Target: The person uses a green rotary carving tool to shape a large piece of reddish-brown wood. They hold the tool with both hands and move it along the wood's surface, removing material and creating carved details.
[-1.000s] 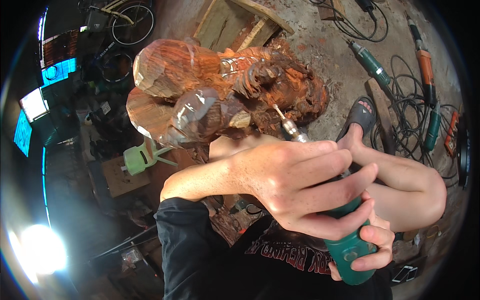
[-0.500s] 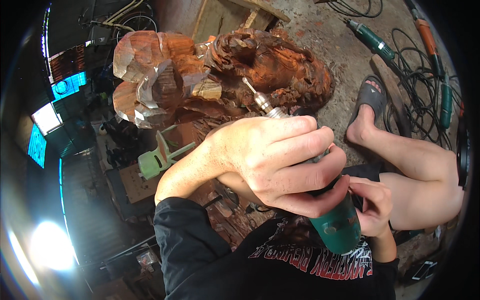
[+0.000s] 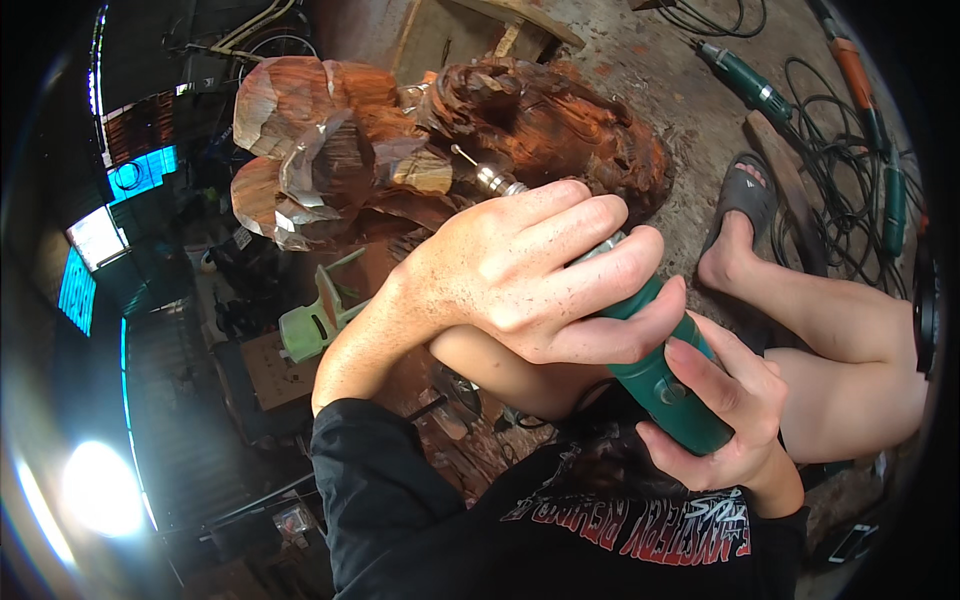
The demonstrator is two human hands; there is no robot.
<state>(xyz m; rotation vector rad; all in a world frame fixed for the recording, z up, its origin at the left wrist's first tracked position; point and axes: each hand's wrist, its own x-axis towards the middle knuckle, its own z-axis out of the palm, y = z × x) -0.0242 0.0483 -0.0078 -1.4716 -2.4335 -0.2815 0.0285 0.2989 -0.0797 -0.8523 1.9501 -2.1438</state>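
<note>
A green die grinder (image 3: 640,350) lies slantwise across my lap, its metal nose and thin round-tipped bit (image 3: 457,150) pointing up and left. My left hand (image 3: 535,275) is wrapped over the front of its body from above. At the rear end, my right hand (image 3: 735,395) cups the housing between thumb and fingers. Beyond the bit lies a large reddish-brown wood carving (image 3: 560,120), with rough hollows on its right part and broad faceted lobes (image 3: 310,100) on its left. From this view the bit overlaps the carving; I cannot tell whether they touch.
More green power tools (image 3: 745,80) and an orange-bodied tool (image 3: 852,75) lie at the right among tangled black cables (image 3: 825,170). My sandalled foot (image 3: 740,205) rests beside a wooden bar (image 3: 785,185). A pale green plastic piece (image 3: 312,325) stands at left. A phone (image 3: 855,540) lies lower right.
The grinder has shifted up and left, its bit now nearer the carving's middle. My right hand has come around its rear end, and more of the green body shows between my hands.
</note>
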